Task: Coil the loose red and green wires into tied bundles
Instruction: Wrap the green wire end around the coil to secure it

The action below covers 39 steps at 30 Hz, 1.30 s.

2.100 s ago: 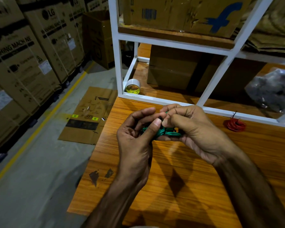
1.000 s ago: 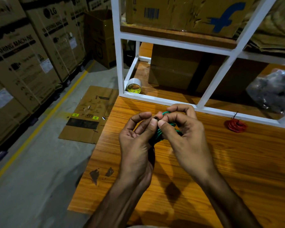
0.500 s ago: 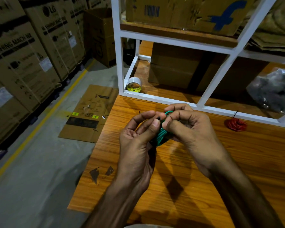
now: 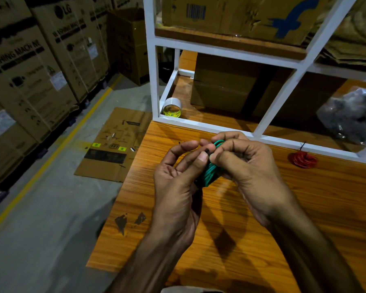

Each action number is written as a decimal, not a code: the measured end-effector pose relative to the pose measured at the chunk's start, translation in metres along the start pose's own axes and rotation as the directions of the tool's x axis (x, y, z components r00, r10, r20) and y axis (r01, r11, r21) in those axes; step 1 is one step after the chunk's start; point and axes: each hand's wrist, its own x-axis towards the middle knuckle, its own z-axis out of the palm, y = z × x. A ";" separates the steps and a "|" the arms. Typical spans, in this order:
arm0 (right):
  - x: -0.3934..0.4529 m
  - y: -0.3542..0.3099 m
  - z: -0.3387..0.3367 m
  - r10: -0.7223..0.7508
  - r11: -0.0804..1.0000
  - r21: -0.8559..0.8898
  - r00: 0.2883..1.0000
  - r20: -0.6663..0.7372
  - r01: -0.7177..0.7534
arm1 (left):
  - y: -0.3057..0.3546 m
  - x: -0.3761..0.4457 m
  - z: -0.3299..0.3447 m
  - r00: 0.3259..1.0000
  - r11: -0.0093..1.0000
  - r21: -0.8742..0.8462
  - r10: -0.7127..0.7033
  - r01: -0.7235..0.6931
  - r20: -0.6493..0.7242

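Coiled red wire bundle (image 4: 303, 159): tied, done, on your wooden table (image 4: 304, 208). Coiled green wire bundle (image 4: 209, 174): your left hand (image 4: 178, 187) and right hand (image 4: 247, 166) both pinch it; tie apparently unfinished.

left hand (image 4: 179, 182) palm-up, fingers curled, thumb tip meeting right hand (image 4: 244, 166) at its thumb; both pinching, forearms converging from below, raised above the surface.

Both hands hide most of the green wire coil (image 4: 210, 174); its tie cannot be made out.
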 end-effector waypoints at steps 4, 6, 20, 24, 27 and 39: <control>0.001 0.002 0.000 0.009 1.000 0.004 1.000 -0.001 -0.009 | 0.000 -0.001 0.000 1.000 1.000 0.004 0.014 -0.014 0.000; 0.001 0.002 0.000 0.014 1.000 0.012 1.000 -0.003 -0.014 | -0.001 -0.001 0.000 1.000 1.000 0.003 0.025 -0.025 0.005; -0.001 -0.002 0.001 0.042 0.999 0.012 0.999 0.017 -0.043 | -0.004 -0.004 -0.003 0.996 0.996 0.009 0.084 -0.084 0.022; 0.000 0.000 0.001 0.044 0.999 0.001 0.999 0.021 -0.044 | -0.004 -0.003 -0.004 0.996 0.996 0.007 0.084 -0.084 0.020; 0.001 0.000 0.001 0.045 0.999 -0.004 0.999 0.010 -0.045 | -0.005 -0.002 -0.005 0.997 0.997 0.010 0.078 -0.078 0.018; 0.001 0.003 -0.002 0.076 0.997 -0.014 0.997 0.007 -0.076 | -0.007 -0.002 -0.007 0.992 0.991 0.070 0.114 -0.117 0.053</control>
